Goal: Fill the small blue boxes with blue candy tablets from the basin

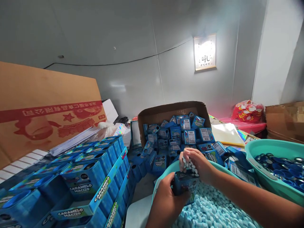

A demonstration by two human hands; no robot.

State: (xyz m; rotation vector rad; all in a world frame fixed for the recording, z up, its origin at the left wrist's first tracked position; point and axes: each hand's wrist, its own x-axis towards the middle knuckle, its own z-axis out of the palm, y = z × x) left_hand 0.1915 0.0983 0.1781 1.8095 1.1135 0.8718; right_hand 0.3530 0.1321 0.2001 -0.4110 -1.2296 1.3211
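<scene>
My left hand (166, 198) is wrapped round a small blue candy box (186, 183), held upright over a turquoise basin (215, 164). Pale blue and white candies (213, 209) fill that basin. Just above the box's top, my right hand (198, 163) is closed round a handful of the same candies (189, 166), some showing between the fingers and at the box's edge. The inside of the box is hidden by the right hand and the candies.
A tipped cardboard carton (172, 109) spills blue boxes (175, 133) behind the basin. At left stand stacked display trays (104, 186) of boxes, beside a large carton (47, 82). A second turquoise basin (258, 161) at right holds dark blue round pieces (282, 166).
</scene>
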